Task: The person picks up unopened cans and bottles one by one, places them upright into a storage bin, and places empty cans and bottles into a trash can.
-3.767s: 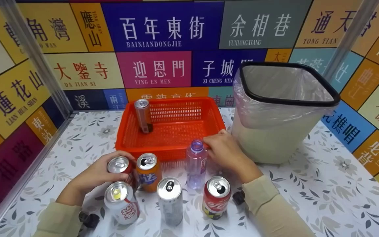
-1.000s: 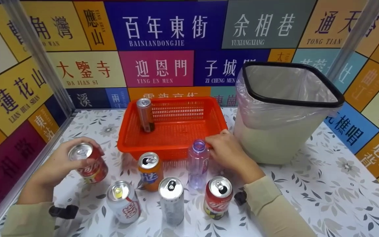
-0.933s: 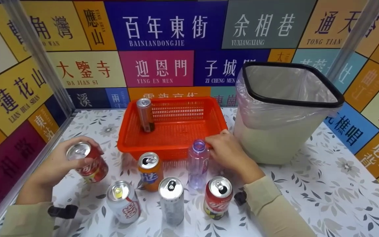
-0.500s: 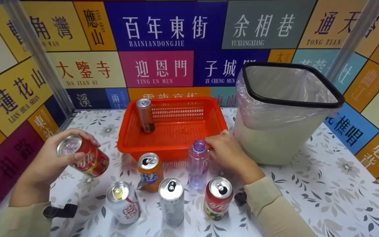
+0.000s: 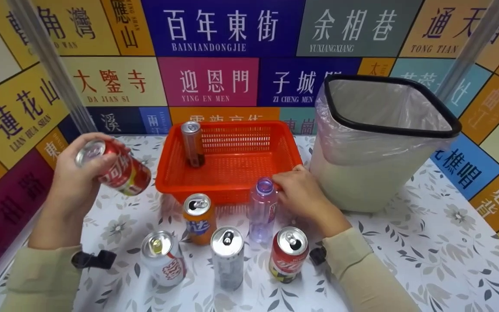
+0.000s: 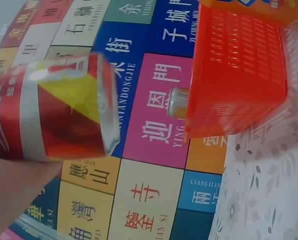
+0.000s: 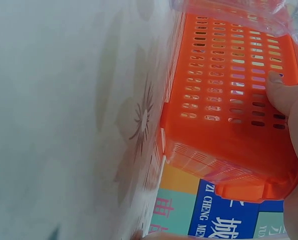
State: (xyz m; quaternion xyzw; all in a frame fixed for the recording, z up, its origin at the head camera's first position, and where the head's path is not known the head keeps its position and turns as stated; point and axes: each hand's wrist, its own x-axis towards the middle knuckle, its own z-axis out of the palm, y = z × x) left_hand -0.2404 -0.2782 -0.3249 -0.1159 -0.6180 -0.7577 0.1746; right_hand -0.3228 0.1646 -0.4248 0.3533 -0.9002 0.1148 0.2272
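Left hand (image 5: 74,175) grips tilted red can (image 5: 124,172) aloft; right hand (image 5: 302,191) pinches basket rim (image 5: 232,191)

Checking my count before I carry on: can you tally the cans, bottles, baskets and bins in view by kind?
Basket: 1, the red basket
Bin: 1, the lined bin
Bottle: 1, the purple bottle
Cans: 6, the held red can, a second red can, an orange can, a white can, a silver can and a slim can in the basket
Total: 9
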